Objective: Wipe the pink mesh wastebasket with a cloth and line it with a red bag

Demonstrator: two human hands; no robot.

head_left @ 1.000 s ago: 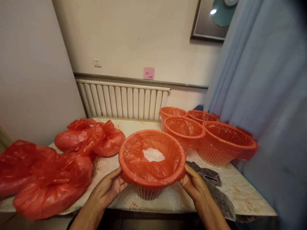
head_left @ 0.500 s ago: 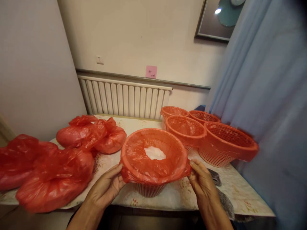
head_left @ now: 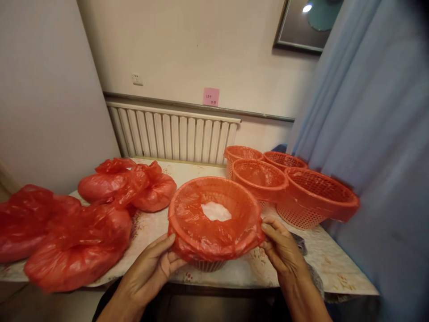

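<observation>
Change: the red plastic liner bag [head_left: 214, 232] now drapes further down over the near rim of the red basket [head_left: 214, 197] than a second ago; half a second ago it had only just been folded over the lip. The hem reaches most of the way down the near wall, leaving just the bottom of the lattice showing.
Meaning: judging by the fold, the liner looks seated on the near side; the far rim shows bare lattice above the plastic, so the wrap there seems less complete.
Left hand [head_left: 152, 268]: fingers curled against the lower left of the basket, pinching the bag's hem to the wall.
Right hand [head_left: 283, 250]: fingers closed on the bag's edge at the right of the rim, thumb on top.
Position: basket sits at the near edge of the table [head_left: 335, 273], between the two hands, just in front of the stack of empty baskets [head_left: 288, 188].
Orientation: upright, mouth opening upward and tipped a little toward the camera; round, so no long axis across, its own axis running vertical.
Inside: a white patch [head_left: 216, 210] shows through the hole in the bag at the bottom.
Surroundings: filled red bags [head_left: 77, 232] lie to the left, well apart; grey cloth [head_left: 313, 277] under the right wrist; radiator [head_left: 170, 134] behind.
</observation>
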